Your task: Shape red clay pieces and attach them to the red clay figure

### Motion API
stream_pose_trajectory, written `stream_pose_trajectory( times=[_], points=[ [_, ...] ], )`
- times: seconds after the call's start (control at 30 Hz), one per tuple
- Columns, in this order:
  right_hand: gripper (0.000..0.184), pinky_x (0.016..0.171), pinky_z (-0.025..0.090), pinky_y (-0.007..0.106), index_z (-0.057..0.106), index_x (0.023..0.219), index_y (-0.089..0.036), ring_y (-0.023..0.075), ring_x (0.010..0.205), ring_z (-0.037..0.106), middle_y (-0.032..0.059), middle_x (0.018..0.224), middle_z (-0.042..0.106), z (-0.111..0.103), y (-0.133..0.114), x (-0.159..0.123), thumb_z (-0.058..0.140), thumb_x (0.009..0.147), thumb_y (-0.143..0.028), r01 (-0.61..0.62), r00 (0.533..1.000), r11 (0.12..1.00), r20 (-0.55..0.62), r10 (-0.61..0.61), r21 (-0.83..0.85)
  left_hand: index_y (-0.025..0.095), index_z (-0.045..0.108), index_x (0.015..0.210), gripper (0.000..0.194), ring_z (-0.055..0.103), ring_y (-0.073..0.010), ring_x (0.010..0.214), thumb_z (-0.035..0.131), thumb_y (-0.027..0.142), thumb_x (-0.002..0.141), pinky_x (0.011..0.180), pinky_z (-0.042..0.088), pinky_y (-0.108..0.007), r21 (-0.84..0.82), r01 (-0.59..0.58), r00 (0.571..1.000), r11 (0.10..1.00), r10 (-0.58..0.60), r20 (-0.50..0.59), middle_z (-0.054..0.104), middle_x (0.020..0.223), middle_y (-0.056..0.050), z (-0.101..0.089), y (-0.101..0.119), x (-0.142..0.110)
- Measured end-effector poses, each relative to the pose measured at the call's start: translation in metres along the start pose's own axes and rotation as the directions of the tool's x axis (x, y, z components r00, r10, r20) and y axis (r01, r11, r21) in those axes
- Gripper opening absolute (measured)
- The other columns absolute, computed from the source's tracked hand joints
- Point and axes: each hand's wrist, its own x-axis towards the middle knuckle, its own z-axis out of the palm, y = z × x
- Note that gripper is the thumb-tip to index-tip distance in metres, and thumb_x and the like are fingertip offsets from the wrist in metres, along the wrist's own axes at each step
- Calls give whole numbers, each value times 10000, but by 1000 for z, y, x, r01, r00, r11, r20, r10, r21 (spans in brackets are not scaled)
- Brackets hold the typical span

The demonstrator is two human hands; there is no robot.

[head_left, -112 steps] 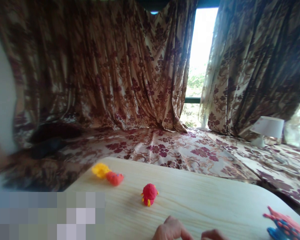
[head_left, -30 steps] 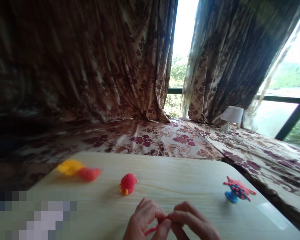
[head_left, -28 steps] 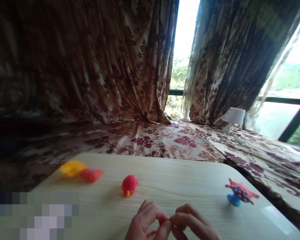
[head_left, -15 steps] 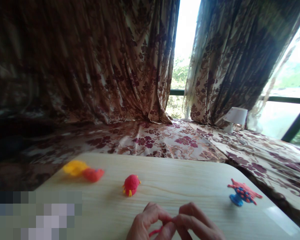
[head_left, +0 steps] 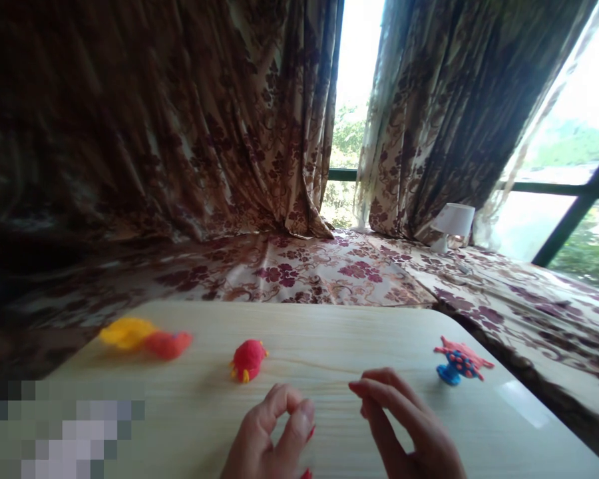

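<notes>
Right hand (head_left: 426, 426) drawn away from left hand (head_left: 253, 436), which pinches red clay (head_left: 311, 434).

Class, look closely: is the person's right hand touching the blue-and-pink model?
Apart. The head view shows it: a strip of pale tabletop lies between the right hand and the blue-and-pink model.

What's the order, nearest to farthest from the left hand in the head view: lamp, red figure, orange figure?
1. Red figure: just beyond the left hand, slightly to its left.
2. Orange figure: farther left, toward the far left corner of the table.
3. Lamp: off to the right, well beyond the table.
</notes>
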Motion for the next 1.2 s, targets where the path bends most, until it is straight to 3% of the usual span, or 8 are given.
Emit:
stream_pose_trajectory(
  times=[0.13, 0.27, 0.5, 0.67, 0.77, 0.87, 1.07, 1.2],
  points=[
    [261, 633, 510, 183, 564, 1080, -208, 101, 701, 600, 43, 923, 563, -15, 1, 7, 487, 861, -91, -53, 998, 998, -48, 51, -40, 205, 480, 521, 438, 430, -125, 527, 483, 564, 772, 546, 400, -218, -47, 55, 997, 997, -58, -48, 414, 508, 25, 2, -3, -2],
    [253, 613, 501, 170, 559, 1080, -215, 86, 696, 583, 38, 958, 528, -20, 3, 8, 471, 874, -97, -87, 991, 994, -107, 80, -63, 213, 541, 615, 373, 470, -133, 578, 515, 556, 757, 578, 424, -214, -42, 105, 989, 994, -109, -96, 495, 566, 21, 1, -7, -3],
    [286, 645, 505, 193, 540, 1106, -207, 99, 720, 596, 45, 952, 547, -11, 3, 4, 462, 867, -71, -46, 999, 998, -7, 46, -39, 190, 646, 816, 279, 558, -168, 751, 495, 424, 804, 702, 434, -247, 34, 12, 982, 999, -18, 189, 591, 776, -31, -6, 0, 3],
    [310, 643, 505, 190, 534, 1110, -209, 101, 723, 611, 46, 956, 567, -6, 3, -1, 456, 857, -48, -27, 996, 999, 83, 29, -21, 182, 633, 740, 316, 541, -154, 677, 482, 451, 807, 663, 411, -241, 43, 23, 990, 999, -29, 139, 563, 677, -16, -3, 4, 1],
    [296, 675, 497, 180, 551, 1080, -212, 103, 768, 615, 47, 970, 577, 0, 2, -3, 465, 850, -46, -43, 997, 999, 69, 42, 6, 193, 505, 561, 406, 489, -137, 600, 461, 515, 805, 619, 383, -236, 21, 44, 996, 999, -45, 74, 486, 570, 10, -4, 2, 1],
    [289, 725, 486, 178, 565, 1058, -216, 116, 849, 609, 51, 973, 588, 5, 0, -5, 473, 842, -47, -26, 998, 999, 56, 25, 26, 204, 403, 522, 468, 488, -143, 633, 400, 567, 819, 654, 384, -236, -51, 87, 991, 995, -82, 102, 451, 563, 12, -6, -1, 1],
    [302, 732, 492, 184, 556, 1061, -219, 115, 837, 607, 41, 929, 580, 9, 1, -6, 476, 833, -38, 11, 994, 1000, 105, -14, 27, 189, 637, 808, 295, 511, -138, 730, 643, 466, 706, 691, 397, -226, -267, 305, 932, 914, -229, 281, 592, 725, -8, -4, -3, 2],
    [303, 669, 509, 169, 550, 1060, -198, 95, 742, 608, 47, 932, 572, 8, 1, -4, 511, 809, -33, 64, 978, 998, 199, -62, -2, 156, 672, 731, 254, 497, -123, 660, 687, 402, 674, 655, 392, -234, -282, 337, 922, 898, -254, 292, 608, 661, -11, -2, -1, 3]
  ],
)
